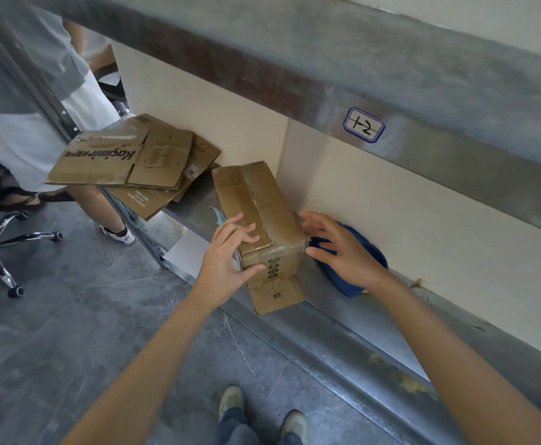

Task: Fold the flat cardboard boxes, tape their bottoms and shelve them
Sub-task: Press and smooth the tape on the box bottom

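The cardboard box [256, 200] stands folded on the lower metal shelf [330, 319], taped bottom up, a strip of tape down the middle seam. Its long axis runs from about 11 o'clock, at the far end by the wall, to about 5 o'clock, at the near end, where a loose flap marked "#8" [277, 295] overhangs the shelf's front lip.

The left hand [227, 252] grips the near left corner: fingers curled over the top edge, thumb pressed on the near end face. The right hand [339, 248] lies at 3 o'clock from that same near end, fingers spread and holding nothing. Its thumb tip is just beside the box's right corner; whether it touches I cannot tell. It hovers over a blue object [379, 256] lying between box and wall.

Both hands flank the near end, so I judge that any push goes along the long axis toward 11 o'clock, deeper onto the shelf. The left hand has the firmer hold and would steer.

The stack of flat cardboard [127, 159] waits at 10 o'clock from the box, well apart, partly overhanging the shelf end.
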`<state>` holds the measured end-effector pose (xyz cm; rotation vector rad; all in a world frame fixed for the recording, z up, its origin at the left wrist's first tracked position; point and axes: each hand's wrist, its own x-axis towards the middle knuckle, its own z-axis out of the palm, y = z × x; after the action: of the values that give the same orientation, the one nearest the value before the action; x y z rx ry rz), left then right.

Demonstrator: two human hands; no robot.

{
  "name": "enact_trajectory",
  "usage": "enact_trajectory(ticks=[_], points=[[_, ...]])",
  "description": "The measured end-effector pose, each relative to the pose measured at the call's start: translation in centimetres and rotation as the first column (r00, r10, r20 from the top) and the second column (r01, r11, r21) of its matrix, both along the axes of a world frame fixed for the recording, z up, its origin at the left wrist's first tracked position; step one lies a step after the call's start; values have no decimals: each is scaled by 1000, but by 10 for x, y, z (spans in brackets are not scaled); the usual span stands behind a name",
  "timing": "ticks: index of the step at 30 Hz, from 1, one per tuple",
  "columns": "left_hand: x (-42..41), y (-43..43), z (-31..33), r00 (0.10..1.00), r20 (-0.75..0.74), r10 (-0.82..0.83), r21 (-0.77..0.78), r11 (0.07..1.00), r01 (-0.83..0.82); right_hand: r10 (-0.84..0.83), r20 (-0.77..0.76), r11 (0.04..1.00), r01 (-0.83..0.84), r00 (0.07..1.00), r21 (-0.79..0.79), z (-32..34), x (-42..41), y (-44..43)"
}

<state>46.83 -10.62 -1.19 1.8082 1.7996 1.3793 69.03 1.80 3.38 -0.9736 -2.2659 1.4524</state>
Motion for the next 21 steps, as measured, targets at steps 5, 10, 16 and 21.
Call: enact_trajectory(ticks=[5,10,16,21], points=[[0,1,-1,1000,8,-1,7,1000,1,-89,-68,995,86,994,-45,-1,-3,6],[-1,2,-3,1000,-14,4,12,1000,-4,-125,-69,992,123,990,-25,-5,-8,0],[-2,3,-3,1000,-6,-6,5,1000,6,-64,-88,992,73,994,101,-10,-19,-4],[1,4,1,999,46,12,14,1000,-13,-63,-155,965,100,986,241,-23,-27,-1]])
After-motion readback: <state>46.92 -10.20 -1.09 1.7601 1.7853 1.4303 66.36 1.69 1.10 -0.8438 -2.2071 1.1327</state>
